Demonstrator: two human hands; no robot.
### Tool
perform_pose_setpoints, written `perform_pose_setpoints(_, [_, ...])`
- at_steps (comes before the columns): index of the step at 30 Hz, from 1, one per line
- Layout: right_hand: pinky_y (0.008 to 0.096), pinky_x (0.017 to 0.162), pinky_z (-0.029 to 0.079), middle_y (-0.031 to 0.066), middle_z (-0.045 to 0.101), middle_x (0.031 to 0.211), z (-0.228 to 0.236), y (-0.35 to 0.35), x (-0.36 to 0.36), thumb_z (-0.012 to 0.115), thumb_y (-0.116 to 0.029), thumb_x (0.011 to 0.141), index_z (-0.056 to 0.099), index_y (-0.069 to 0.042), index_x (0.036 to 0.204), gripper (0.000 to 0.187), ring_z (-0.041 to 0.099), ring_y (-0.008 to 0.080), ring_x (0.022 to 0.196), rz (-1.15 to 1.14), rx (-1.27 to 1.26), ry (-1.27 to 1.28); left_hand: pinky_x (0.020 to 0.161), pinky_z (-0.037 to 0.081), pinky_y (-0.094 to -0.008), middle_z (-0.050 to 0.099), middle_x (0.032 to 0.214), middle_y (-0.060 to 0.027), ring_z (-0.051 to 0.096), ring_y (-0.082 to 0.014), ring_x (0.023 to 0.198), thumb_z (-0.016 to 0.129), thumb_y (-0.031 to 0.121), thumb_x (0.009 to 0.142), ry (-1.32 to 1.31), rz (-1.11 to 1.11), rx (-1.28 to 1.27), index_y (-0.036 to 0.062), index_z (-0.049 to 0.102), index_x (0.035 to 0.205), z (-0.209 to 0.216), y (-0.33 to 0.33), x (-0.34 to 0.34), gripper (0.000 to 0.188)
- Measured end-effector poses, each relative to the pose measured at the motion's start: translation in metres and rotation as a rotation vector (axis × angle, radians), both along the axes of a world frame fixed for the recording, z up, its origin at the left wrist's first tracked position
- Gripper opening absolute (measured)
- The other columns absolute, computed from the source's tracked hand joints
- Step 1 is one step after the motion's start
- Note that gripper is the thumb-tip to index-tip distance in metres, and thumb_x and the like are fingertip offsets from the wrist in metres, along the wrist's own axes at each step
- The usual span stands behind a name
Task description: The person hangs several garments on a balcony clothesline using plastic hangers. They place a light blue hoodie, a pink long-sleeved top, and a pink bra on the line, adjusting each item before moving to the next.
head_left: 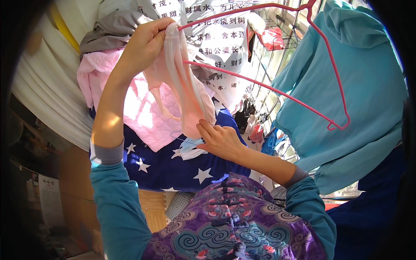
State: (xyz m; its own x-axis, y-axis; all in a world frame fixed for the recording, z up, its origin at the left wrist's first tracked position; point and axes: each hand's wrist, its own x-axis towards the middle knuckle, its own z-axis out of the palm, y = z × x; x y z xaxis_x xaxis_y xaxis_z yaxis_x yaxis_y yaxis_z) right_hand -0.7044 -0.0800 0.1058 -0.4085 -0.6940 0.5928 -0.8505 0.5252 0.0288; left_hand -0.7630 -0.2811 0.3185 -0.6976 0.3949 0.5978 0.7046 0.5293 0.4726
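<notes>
My left hand [146,43] is closed on the gathered upper edge of a thin pale pink garment [190,102] with a stretchy-looking band. The cloth hangs at the left end of a pink hanger [260,82], whose tips on that side are hidden by it. Lower down, my right hand [223,141] lies with its fingertips against the garment's lower right side, thumb apart from the fingers. A pink quilted garment [149,123] spreads out behind the cloth.
Dark blue fabric with white stars [201,175] lies beneath. A teal hooded top [342,86] hangs at the right beside a window grille. Grey cloth [110,32] lies at the upper left, near a white curtain [52,82]. A blue-and-white face mask [190,147] rests below the garment.
</notes>
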Motion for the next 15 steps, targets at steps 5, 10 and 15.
perform_pose_setpoints(5, [0.0261,0.049,0.043,0.0010,0.056,0.091,-0.015,0.016,-0.004,0.067,-0.041,0.066,0.054,-0.009,0.097,0.046,0.058,0.0135,0.060,0.066,0.211,-0.141,0.058,0.034,-0.0193,0.046,0.068,0.0037,0.038,-0.0040,0.064,0.042,0.008,0.088,-0.047,0.023,0.083,-0.0010,0.053,0.088,-0.010,-0.018,-0.010,0.014])
perform_pose_setpoints(10, [0.0300,0.049,0.044,0.0022,0.054,0.076,0.007,0.091,-0.017,0.069,-0.038,0.067,0.055,-0.007,0.074,0.034,0.055,0.0175,0.057,0.133,-0.044,-0.133,0.064,0.034,-0.0152,0.048,0.078,0.0051,0.039,-0.0022,0.073,0.043,0.009,0.090,-0.058,0.072,0.139,-0.0011,0.053,0.091,-0.026,-0.072,-0.005,0.013])
perform_pose_setpoints(15, [0.0277,0.052,0.045,0.0053,0.062,0.078,0.054,0.164,-0.024,0.074,-0.027,0.064,0.059,-0.004,0.069,0.029,0.059,0.0198,0.062,0.020,-0.291,-0.275,0.061,0.031,-0.0169,0.042,0.070,0.0044,0.037,-0.0036,0.069,0.047,0.016,0.091,-0.150,0.194,0.083,0.0007,0.050,0.080,-0.066,-0.111,0.012,0.019])
